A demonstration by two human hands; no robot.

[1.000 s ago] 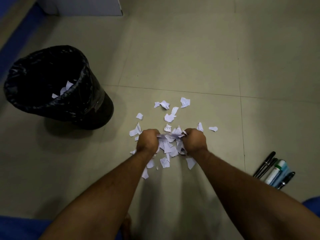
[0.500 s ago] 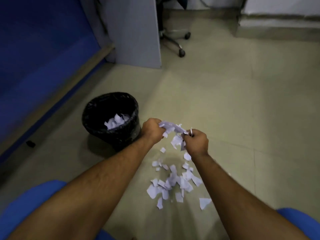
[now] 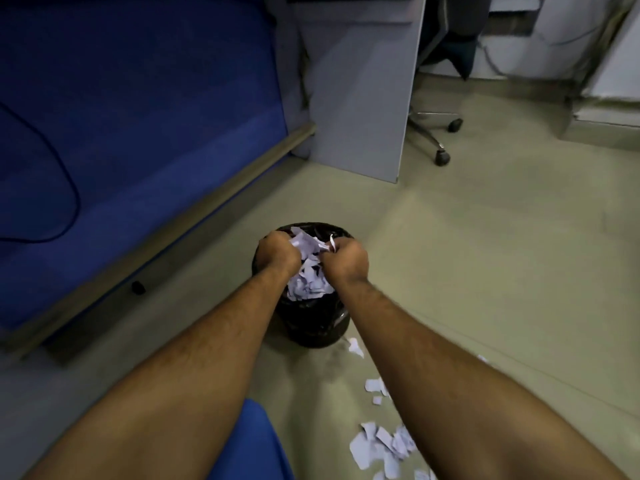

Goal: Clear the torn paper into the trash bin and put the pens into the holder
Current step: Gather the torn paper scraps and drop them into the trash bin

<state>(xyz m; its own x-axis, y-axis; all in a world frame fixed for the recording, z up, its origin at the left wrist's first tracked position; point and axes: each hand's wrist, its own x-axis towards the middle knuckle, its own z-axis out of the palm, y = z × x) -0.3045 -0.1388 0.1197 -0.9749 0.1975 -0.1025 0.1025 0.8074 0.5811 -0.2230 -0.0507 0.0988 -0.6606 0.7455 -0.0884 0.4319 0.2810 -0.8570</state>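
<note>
White torn paper [image 3: 304,247], small ragged scraps w/ faint print, bunched between both fists. Left hand [image 3: 278,252] & right hand [image 3: 344,259] curled tight round the wad, knuckles up, directly over the black-lined trash bin [image 3: 313,320]. More scraps sit in the bin just below the fingers. Wad is a shapeless clump, no clear long axis; a few bits stick up past the right-hand fingers. Loose scraps [image 3: 379,448] on floor [image 3: 485,271], well behind the hands, under right forearm.
</note>
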